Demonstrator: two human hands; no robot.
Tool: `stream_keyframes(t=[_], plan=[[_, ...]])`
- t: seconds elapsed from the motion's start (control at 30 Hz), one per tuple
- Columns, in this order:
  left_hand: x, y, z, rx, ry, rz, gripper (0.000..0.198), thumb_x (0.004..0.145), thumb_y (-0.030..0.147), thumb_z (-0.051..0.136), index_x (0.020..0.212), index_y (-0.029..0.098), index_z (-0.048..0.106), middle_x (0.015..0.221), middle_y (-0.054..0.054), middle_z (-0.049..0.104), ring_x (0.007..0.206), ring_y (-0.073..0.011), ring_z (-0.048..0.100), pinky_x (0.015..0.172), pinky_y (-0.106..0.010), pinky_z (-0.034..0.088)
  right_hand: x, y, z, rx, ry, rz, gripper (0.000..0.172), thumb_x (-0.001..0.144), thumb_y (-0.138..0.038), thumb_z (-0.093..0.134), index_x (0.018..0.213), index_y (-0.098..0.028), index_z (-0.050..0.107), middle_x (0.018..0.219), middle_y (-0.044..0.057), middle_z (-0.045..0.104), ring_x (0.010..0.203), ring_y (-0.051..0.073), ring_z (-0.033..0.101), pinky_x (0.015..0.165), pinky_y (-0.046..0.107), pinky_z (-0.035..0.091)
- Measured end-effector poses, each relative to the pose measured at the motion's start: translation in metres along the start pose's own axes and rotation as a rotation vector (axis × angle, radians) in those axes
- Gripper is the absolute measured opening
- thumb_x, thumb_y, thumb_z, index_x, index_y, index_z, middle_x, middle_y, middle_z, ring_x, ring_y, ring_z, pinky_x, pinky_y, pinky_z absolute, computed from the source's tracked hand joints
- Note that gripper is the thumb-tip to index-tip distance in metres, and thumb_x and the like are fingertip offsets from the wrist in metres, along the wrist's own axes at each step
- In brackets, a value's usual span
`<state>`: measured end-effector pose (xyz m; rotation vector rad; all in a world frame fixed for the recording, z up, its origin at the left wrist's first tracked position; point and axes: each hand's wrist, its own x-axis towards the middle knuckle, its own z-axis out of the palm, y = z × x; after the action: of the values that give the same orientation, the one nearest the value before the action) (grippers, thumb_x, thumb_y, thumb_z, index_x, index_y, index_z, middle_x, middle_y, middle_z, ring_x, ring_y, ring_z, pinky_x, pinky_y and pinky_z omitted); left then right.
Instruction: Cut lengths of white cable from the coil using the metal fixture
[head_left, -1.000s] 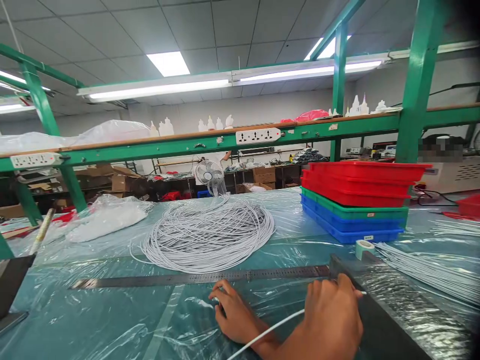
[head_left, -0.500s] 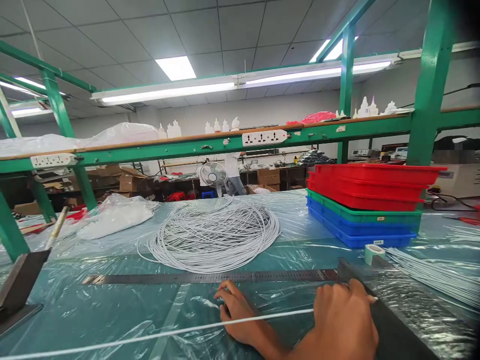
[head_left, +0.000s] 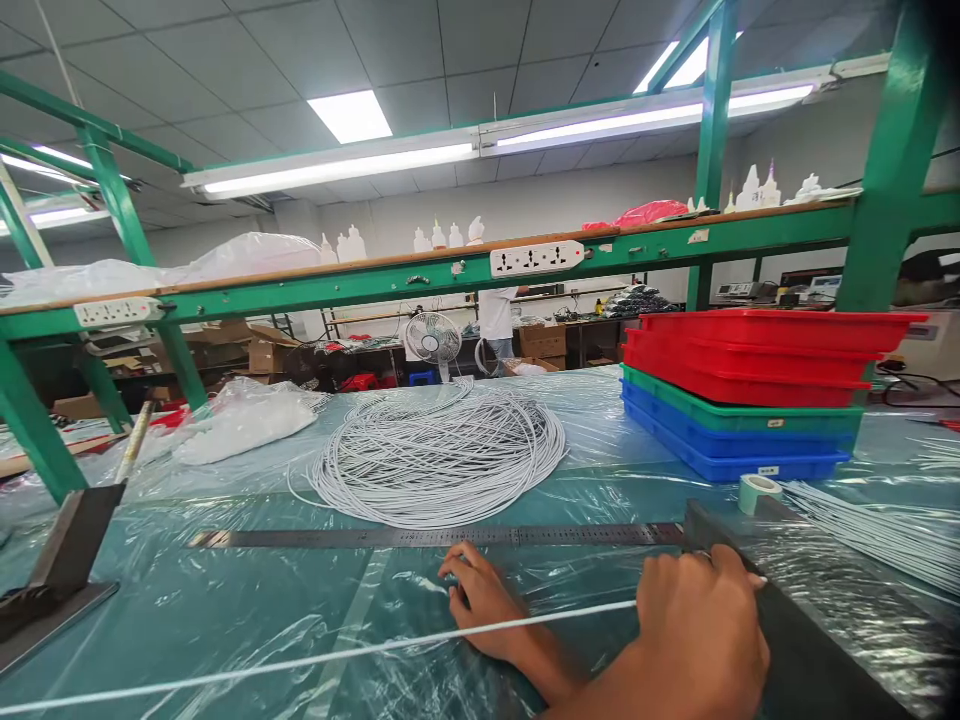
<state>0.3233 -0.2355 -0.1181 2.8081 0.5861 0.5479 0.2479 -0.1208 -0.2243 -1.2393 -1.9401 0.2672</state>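
Observation:
My right hand (head_left: 697, 630) is closed around a thin white wire (head_left: 375, 650) at the near edge of the table. The wire's tip sticks out past my fingers on the right, against a dark block (head_left: 795, 640). From my fist the wire runs taut to the left and crosses over my left wrist to the frame's bottom-left edge. My left hand (head_left: 480, 600) rests on the plastic-covered table (head_left: 225, 620), fingers bent, just below a long steel ruler (head_left: 420, 537). A big coil of white wire (head_left: 442, 455) lies behind the ruler.
Stacked red, green and blue trays (head_left: 750, 400) stand at the right, with a tape roll (head_left: 757, 492) and a bundle of cut white wires (head_left: 877, 530) beside them. A metal stand (head_left: 67, 550) sits at the left. Plastic bags (head_left: 240, 420) lie behind it. A green shelf frame (head_left: 450, 275) spans overhead.
The wire in my right hand has swung from pointing down toward me to stretching taut leftward across the table. Both hands have stayed near the ruler.

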Motion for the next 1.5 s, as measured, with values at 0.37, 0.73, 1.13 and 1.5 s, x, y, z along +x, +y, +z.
stream_keyframes(t=[0.37,0.73,1.13,1.5], plan=[[-0.001,-0.003,0.012,0.041,0.129,0.083,0.013,0.094,0.024,0.039,0.096,0.016,0.049,0.084,-0.003,0.060,0.066,-0.0222,0.057,0.049,-0.031,0.022,0.000,0.001,-0.001,-0.003,-0.012,-0.002,0.026,0.086,-0.014,0.043,0.106,-0.022,0.057,0.117,0.003,0.051,0.092,0.014,0.057,0.085,0.027,0.044],[-0.001,-0.003,0.016,0.059,0.196,0.122,0.010,0.094,0.023,0.040,0.096,0.016,0.046,0.083,-0.004,0.058,0.066,-0.0213,0.057,0.046,-0.031,0.024,0.001,0.001,-0.002,0.030,-0.033,0.050,0.028,0.084,-0.014,0.045,0.106,-0.022,0.059,0.115,0.003,0.053,0.083,0.012,0.056,0.080,0.026,0.045],[-0.003,0.000,0.009,0.065,0.107,0.094,0.014,0.096,0.027,0.036,0.095,0.016,0.045,0.082,-0.005,0.057,0.065,-0.0232,0.057,0.046,-0.031,0.033,0.000,-0.002,-0.003,0.025,-0.065,0.078,0.027,0.087,-0.018,0.042,0.108,-0.021,0.059,0.118,0.005,0.052,0.085,0.015,0.056,0.077,0.029,0.046],[-0.002,-0.002,0.011,0.019,0.094,0.113,0.016,0.094,0.025,0.034,0.100,0.014,0.046,0.085,-0.006,0.058,0.069,-0.0271,0.059,0.053,-0.040,0.050,0.009,-0.007,-0.010,0.332,-0.011,0.256,0.026,0.083,-0.018,0.045,0.107,-0.016,0.057,0.082,0.003,0.058,0.073,0.013,0.056,0.073,0.027,0.044]])
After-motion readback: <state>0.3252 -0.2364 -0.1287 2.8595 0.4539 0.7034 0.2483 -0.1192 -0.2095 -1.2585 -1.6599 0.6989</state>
